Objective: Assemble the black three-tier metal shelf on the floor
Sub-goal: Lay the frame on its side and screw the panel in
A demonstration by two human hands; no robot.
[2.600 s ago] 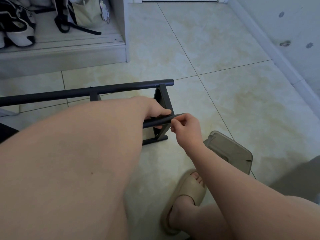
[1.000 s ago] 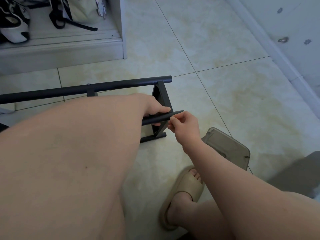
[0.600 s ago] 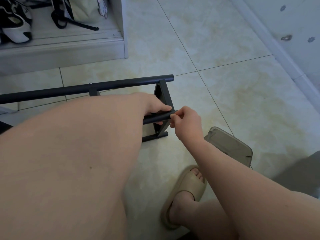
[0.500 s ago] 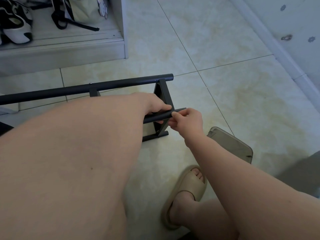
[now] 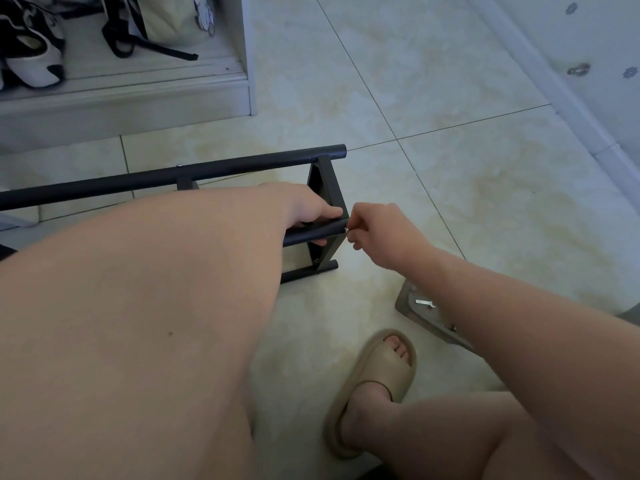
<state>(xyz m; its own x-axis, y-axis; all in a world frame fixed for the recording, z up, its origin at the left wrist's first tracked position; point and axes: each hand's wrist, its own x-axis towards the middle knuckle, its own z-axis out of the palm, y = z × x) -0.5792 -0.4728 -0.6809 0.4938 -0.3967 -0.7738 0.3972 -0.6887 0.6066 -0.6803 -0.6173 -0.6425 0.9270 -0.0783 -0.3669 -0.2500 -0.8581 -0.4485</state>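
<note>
The black metal shelf frame (image 5: 214,169) lies on its side on the tiled floor, its end bracket (image 5: 327,188) standing up between two long tubes. My left hand (image 5: 313,213) grips a middle black tube (image 5: 317,232) just behind the bracket. My right hand (image 5: 381,233) pinches a small silvery piece (image 5: 346,230), perhaps a screw or key, against that tube's end. A lower tube (image 5: 308,270) rests on the floor. My left forearm hides much of the frame.
A flat grey bag (image 5: 426,315) with small metal parts lies on the floor under my right forearm. My foot in a beige slipper (image 5: 375,382) is below it. A white cabinet base (image 5: 124,95) with shoes stands at the back left; a wall runs along the right.
The middle tube's end no longer sticks out past the bracket. My right hand has let go of the tube end and now pinches a small silvery piece at it.
</note>
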